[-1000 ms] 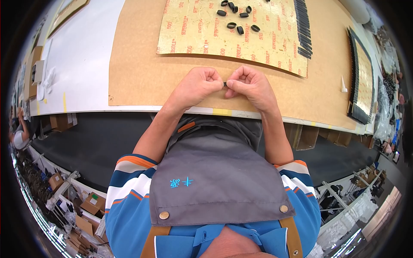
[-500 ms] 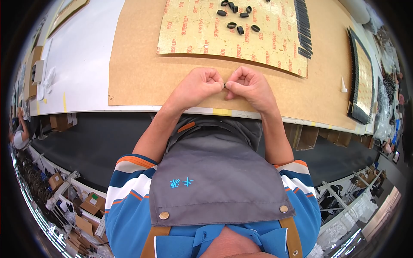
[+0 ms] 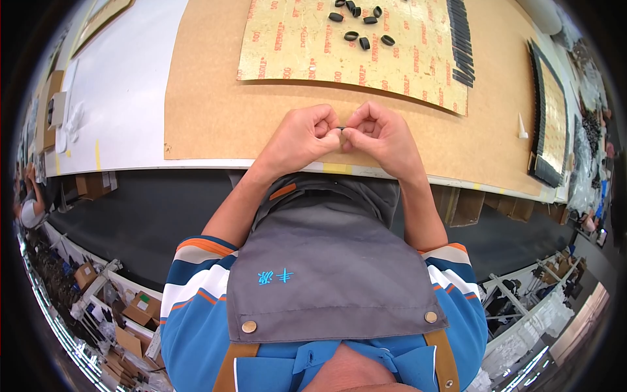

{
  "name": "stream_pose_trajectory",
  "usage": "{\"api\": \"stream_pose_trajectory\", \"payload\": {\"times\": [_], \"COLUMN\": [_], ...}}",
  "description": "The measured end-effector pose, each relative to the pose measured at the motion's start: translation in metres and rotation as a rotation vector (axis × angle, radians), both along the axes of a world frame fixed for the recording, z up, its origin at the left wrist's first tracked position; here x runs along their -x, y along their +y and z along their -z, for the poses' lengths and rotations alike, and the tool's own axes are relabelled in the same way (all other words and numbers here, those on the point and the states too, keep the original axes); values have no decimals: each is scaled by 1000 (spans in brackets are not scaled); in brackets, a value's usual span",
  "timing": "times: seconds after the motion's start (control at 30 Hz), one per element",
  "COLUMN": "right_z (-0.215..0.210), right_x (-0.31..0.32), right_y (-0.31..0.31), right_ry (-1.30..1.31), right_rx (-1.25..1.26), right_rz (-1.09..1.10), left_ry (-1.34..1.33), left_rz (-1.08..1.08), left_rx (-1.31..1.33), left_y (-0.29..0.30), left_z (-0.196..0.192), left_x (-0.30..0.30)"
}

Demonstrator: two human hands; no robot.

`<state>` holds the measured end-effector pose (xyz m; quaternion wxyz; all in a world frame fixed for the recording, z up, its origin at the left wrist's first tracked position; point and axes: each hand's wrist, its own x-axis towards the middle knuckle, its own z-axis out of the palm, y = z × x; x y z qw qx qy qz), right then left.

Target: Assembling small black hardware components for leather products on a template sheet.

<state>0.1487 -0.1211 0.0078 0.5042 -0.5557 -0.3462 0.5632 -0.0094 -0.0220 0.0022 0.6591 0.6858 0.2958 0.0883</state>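
Thumb and fingers of my left hand [image 3: 304,135] are closed in a pinch, meeting those of my right hand [image 3: 384,136] just above the brown board [image 3: 212,124]. Between the fingertips shows a sliver of a small black piece [image 3: 341,128], gripped from both sides. Most of it is covered by the fingers, so its shape is unclear. Beyond my hands, several black loops [image 3: 364,43] lie scattered on a tan sheet with red print [image 3: 294,64]. Narrow black strips [image 3: 462,55] line that sheet's right edge in a row.
At the right stands another sheet edged with black strips [image 3: 547,114], with a small white pointed nozzle [image 3: 522,127] beside it. The white tabletop [image 3: 124,98] extends left. Cardboard boxes [image 3: 140,307] are stacked behind me, and a person [image 3: 31,209] is at far left.
Both hands keep their pinch at nearly the same spot. The fingertips have shifted slightly, and a little more of the black piece shows between them.
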Motion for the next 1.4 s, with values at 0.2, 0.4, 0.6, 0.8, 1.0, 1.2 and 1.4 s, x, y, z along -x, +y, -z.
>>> {"api": "stream_pose_trajectory", "payload": {"times": [0.2,0.4,0.6,0.8,1.0,1.2,1.4], "right_z": [-3,-4,-4,-6,3,4,1], "right_x": [-1,-3,-6,-11,-10,-8,-13], "right_y": [-3,-4,-3,-1,-1,3,3], "right_ry": [-71,-80,-188,-24,-190,-58,239], "right_rx": [-8,-7,10,92,71,48,157], "right_rz": [-16,-42,-109,-135,-276,-180,-230], "left_ry": [6,-5,13,-5,-7,-224,-264], "left_rz": [-17,7,31,46,116,15,22], "left_rx": [-50,-45,46,107,151,354,427], "left_y": [-2,0,5,8,13,12,15], "left_z": [-1,2,-1,2,2,9,9], "left_x": [1,2,1,1,3,6,7]}}
